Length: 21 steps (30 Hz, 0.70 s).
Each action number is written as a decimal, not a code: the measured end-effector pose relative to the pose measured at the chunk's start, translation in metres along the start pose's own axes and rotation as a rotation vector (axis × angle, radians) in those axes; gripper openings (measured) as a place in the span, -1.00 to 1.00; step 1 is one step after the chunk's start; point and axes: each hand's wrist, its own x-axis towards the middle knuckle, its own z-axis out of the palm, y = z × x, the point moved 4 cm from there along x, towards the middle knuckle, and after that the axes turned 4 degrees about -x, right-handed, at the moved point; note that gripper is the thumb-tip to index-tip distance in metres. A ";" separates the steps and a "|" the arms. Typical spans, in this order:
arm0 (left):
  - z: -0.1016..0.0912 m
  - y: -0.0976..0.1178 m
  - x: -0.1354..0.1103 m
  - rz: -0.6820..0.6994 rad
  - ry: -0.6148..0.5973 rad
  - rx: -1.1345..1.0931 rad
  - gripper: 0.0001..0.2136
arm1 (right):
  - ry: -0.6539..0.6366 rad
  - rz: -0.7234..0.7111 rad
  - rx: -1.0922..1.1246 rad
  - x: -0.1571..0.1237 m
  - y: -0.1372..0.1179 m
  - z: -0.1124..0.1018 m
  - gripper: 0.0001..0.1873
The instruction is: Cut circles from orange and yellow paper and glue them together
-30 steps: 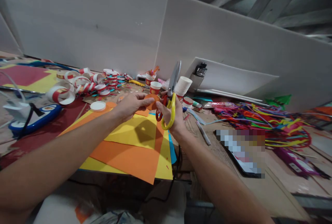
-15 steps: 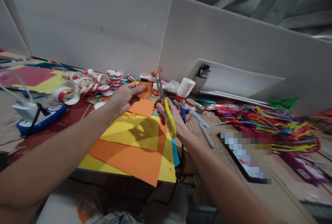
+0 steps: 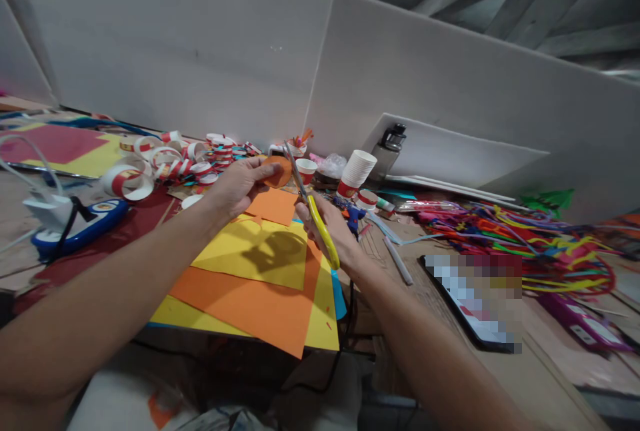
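Note:
My left hand (image 3: 243, 184) pinches a small rounded piece of orange paper (image 3: 278, 172) between thumb and fingers. In my right hand (image 3: 334, 226) is a pair of scissors with yellow handles (image 3: 323, 230), the blades pointing up and to the left. The blades stand close by the right edge of the orange piece; I cannot tell whether they touch it. Below both hands lie yellow paper (image 3: 220, 254) and a larger orange sheet (image 3: 250, 308), stacked with more sheets. Shadows of the hands fall on the yellow paper.
Cut paper-cup rings (image 3: 131, 180) lie at the left, beside a blue-and-white power strip (image 3: 83, 224). Stacked paper cups (image 3: 357, 172) and a dark bottle (image 3: 389, 151) stand behind. On the right are a phone (image 3: 473, 303), a white pen-like stick (image 3: 399, 261) and colourful pipe cleaners (image 3: 550, 244).
The scissors have tilted leftward, bringing the blades nearer the orange piece. That piece has turned slightly in my left hand and shows a rounder outline.

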 end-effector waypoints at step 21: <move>0.000 -0.001 0.000 -0.009 0.003 -0.038 -0.82 | 0.009 0.010 0.015 -0.001 0.000 0.002 -0.54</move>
